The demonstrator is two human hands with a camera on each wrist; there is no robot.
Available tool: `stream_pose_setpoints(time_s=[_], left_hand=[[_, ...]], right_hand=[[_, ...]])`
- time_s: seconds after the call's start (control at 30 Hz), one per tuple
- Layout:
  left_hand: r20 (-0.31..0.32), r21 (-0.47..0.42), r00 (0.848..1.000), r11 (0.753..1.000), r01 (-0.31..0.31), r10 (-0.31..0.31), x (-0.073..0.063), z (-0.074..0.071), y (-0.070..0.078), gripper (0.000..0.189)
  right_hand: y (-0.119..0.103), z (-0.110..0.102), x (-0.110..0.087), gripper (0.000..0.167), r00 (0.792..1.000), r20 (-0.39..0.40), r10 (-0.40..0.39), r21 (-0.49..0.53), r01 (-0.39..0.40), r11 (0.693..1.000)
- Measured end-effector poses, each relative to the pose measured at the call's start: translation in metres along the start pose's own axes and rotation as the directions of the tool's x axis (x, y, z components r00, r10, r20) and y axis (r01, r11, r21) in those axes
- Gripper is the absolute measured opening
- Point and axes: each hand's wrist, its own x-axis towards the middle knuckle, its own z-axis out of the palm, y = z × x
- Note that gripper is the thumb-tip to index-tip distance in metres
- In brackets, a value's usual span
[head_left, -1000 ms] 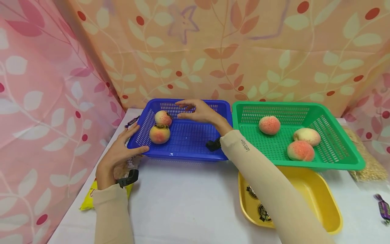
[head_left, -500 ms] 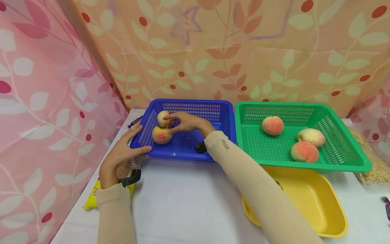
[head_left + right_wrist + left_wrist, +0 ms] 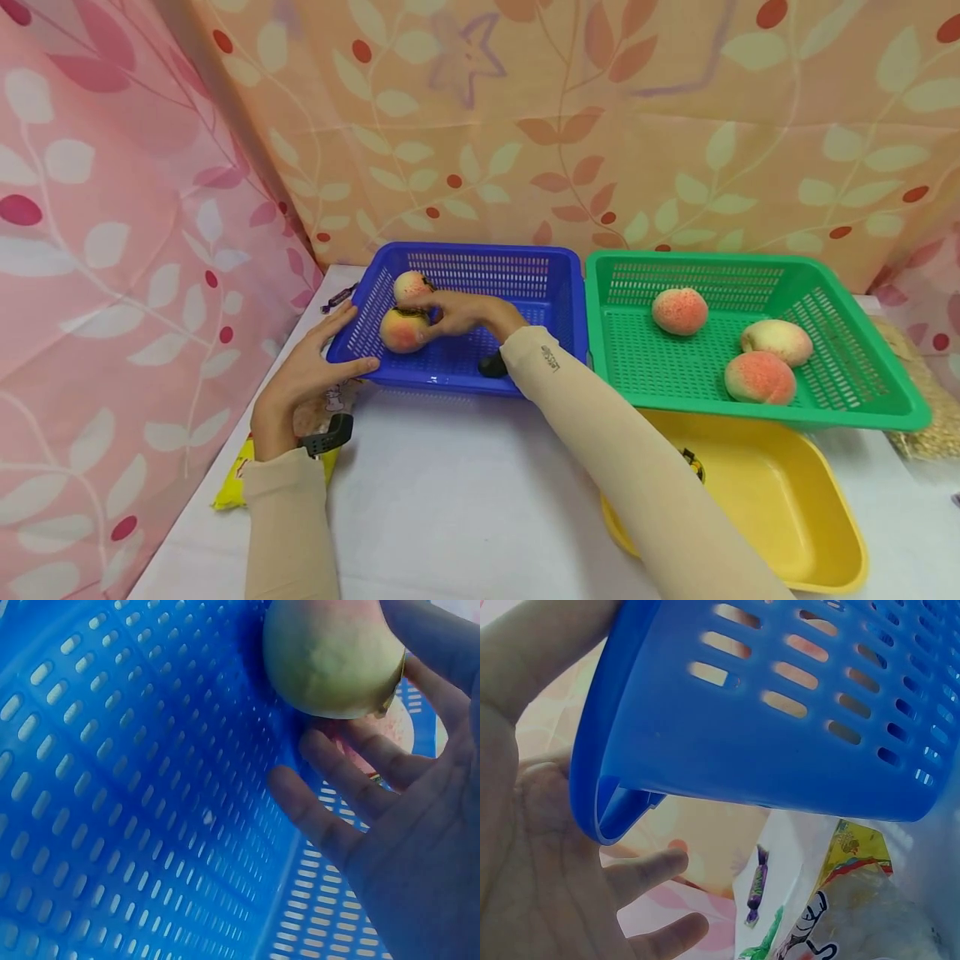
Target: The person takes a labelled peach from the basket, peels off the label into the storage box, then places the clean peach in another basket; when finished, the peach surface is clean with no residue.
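Observation:
A blue plastic basket [image 3: 495, 385] holds two peaches at its left end. My right hand [image 3: 465, 313] reaches inside and grips the front peach [image 3: 400, 335], which bears a dark label. In the right wrist view, thumb and fingers lie around this pale peach [image 3: 330, 664]. The rear peach [image 3: 409, 286] sits just behind, partly hidden by the fingers. My left hand [image 3: 303, 371] rests at the basket's left front corner, thumb along the rim. In the left wrist view its fingers spread outside the blue rim [image 3: 589, 765].
To the right stands a green basket [image 3: 840, 417] with three peaches. A yellow basin [image 3: 780, 492], partly under my right sleeve, holds a small dark-labelled item. Snack bags, one yellow [image 3: 234, 483], lie beneath my left wrist. A purple-wrapped candy [image 3: 339, 298] lies left of the blue basket.
My right hand has moved left and down into the blue basket and taken hold of the front peach. My left hand stays at the basket's corner; the view has shifted slightly.

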Motion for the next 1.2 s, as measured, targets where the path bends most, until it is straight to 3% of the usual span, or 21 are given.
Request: stream_pose_setpoints(time_s=[0.13, 0.3, 0.63, 0.8, 1.0, 1.2], left_hand=[[0.006, -0.005, 1.0, 1.0, 0.007, -0.007, -0.0007, -0.0007, 0.0013, 0.101], [0.004, -0.03, 1.0, 0.999, 0.018, -0.018, -0.0016, -0.0008, 0.0024, 0.1], [0.001, -0.022, 0.999, 0.999, 0.047, -0.047, -0.0027, 0.0004, 0.0034, 0.099], [-0.002, -0.012, 0.999, 0.999, 0.046, -0.046, -0.0021, 0.0003, 0.0024, 0.098], [-0.003, -0.022, 0.999, 0.999, 0.035, -0.035, -0.0016, 0.0, 0.0025, 0.1], [0.003, -0.021, 0.999, 0.999, 0.042, -0.042, -0.0008, 0.0002, 0.0024, 0.1]], right_hand=[[-0.0004, 0.0013, 0.001, 0.062, 1.0, -0.009, 0.006, 0.048, -0.006, 0.999], [0.0002, 0.0026, 0.0044, 0.052, 0.998, -0.047, -0.04, 0.085, 0.044, 0.995], [-0.0033, 0.0047, 0.0061, 0.046, 0.99, -0.118, -0.073, 0.004, 0.074, 0.997], [-0.0071, 0.0044, 0.0048, 0.059, 0.991, -0.116, -0.072, -0.044, 0.067, 0.997], [-0.0071, 0.003, 0.0031, 0.081, 0.997, -0.061, -0.05, -0.137, 0.041, 0.99], [-0.0047, 0.004, 0.0022, 0.088, 1.0, -0.024, 0.002, -0.094, -0.004, 0.996]])
